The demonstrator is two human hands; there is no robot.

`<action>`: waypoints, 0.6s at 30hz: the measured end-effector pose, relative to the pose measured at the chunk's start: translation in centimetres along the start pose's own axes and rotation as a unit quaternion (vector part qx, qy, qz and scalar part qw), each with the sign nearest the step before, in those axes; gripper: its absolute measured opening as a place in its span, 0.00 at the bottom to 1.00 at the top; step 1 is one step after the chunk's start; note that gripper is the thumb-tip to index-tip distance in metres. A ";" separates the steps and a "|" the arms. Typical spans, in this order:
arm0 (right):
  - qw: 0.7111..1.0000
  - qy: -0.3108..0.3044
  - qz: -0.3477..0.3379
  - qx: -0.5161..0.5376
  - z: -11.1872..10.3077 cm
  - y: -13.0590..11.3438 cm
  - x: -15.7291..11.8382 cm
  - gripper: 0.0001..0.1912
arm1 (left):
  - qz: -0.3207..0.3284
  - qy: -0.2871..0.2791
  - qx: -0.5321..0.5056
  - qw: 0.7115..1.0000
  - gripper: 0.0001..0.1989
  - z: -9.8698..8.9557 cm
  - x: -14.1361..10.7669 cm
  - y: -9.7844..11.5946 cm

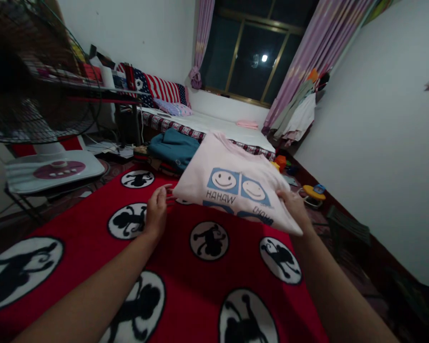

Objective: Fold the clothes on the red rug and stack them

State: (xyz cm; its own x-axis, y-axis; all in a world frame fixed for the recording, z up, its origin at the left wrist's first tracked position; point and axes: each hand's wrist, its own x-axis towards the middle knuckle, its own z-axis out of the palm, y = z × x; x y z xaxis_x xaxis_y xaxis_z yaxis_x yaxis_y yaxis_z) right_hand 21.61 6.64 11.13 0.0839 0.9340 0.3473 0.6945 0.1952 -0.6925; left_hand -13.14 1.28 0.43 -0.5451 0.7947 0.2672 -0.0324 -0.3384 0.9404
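A pale pink shirt (236,157) with blue squares and smiley faces hangs a little above a red blanket (186,281) with round black-and-white figures. My right hand (292,206) grips the shirt at its right side, the fingers partly hidden by the cloth. My left hand (158,209) is at the shirt's left corner, with its fingers apart and their tips close to the fabric; no cloth shows in its palm.
A fan (39,85) stands at the left beside a cluttered desk (128,90). Teal cloth (175,148) lies beyond the blanket, before a bed (214,125). Clothes (300,116) hang by the curtain. A yellow stool (313,192) is at the right.
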 end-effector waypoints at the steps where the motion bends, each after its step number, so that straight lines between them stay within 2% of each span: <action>1: 0.999 -0.016 0.033 0.013 0.8 1.2 -1.4 0.05 | -0.014 0.009 -0.003 1.000 0.23 -0.3 0.4 -0.3; 4: 0.989 -0.054 0.126 0.055 2.3 3.8 -4.4 0.05 | -0.051 0.012 0.025 0.998 0.19 -0.4 1.2 -1.2; 6: 0.972 -0.051 0.202 0.112 2.4 4.6 -4.7 0.08 | -0.065 -0.009 0.064 0.996 0.18 0.1 1.3 -1.8; 9: 0.945 -0.035 0.270 0.180 2.1 4.7 -3.2 0.14 | -0.090 -0.059 0.132 0.985 0.20 1.5 1.5 -2.3; 12: 0.937 -0.053 0.274 0.212 2.7 4.3 -1.1 0.17 | -0.115 -0.119 0.196 0.966 0.24 3.5 2.0 -2.2; 14: 0.941 -0.049 0.256 0.215 3.7 3.7 -0.4 0.17 | -0.121 -0.151 0.234 0.953 0.26 5.0 2.3 -1.9; 15: 0.950 -0.027 0.222 0.216 4.3 3.4 -0.3 0.16 | -0.111 -0.162 0.254 0.947 0.28 5.7 2.3 -1.7; 18: 0.971 0.080 0.031 0.225 5.4 3.0 -0.9 0.14 | -0.009 -0.187 0.303 0.934 0.32 7.2 1.4 -1.1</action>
State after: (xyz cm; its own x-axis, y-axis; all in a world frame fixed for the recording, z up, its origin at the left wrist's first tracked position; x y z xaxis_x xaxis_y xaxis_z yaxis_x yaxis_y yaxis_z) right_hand 19.72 7.98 5.29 0.2502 0.8971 0.3641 0.3055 0.2837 -0.9090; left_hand -7.84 6.41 1.27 -0.2143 0.9563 0.1990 0.5032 -0.0665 0.8616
